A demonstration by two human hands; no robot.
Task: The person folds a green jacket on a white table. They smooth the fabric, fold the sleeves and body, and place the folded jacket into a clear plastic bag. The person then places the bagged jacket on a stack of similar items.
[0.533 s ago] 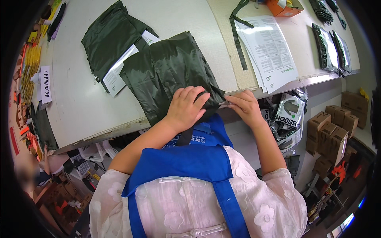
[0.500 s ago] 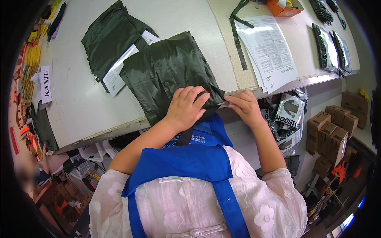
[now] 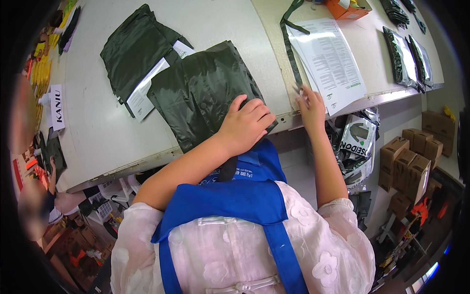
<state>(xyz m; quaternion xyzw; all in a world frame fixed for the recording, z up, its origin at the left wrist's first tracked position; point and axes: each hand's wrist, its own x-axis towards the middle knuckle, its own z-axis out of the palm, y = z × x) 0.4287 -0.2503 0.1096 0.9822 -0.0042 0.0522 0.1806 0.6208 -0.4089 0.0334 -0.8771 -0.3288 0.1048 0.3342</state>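
Observation:
A folded dark green garment [image 3: 198,90], smooth and a little shiny with a snap button, lies on the table in front of me. My left hand [image 3: 247,125] rests on its right part, fingers slightly bent and apart, pressing the cloth. Right of the garment, over the table's front edge, my right hand [image 3: 312,109] is closed around small metal thread snips [image 3: 297,90]. Their pointed tips stick out past the fingers, clear of the cloth; the rest is hidden in the hand.
Behind the garment lies another dark green folded garment [image 3: 139,54] with a white printed card [image 3: 142,100]. To the right are printed sheets [image 3: 333,63], a dark strap [image 3: 290,46], an orange box [image 3: 348,11] and bagged packs [image 3: 400,56]. Cartons [image 3: 404,164] stand below right.
My right hand has moved up and right with the snips, away from the garment's lower right corner. My left hand has slid right across the cloth.

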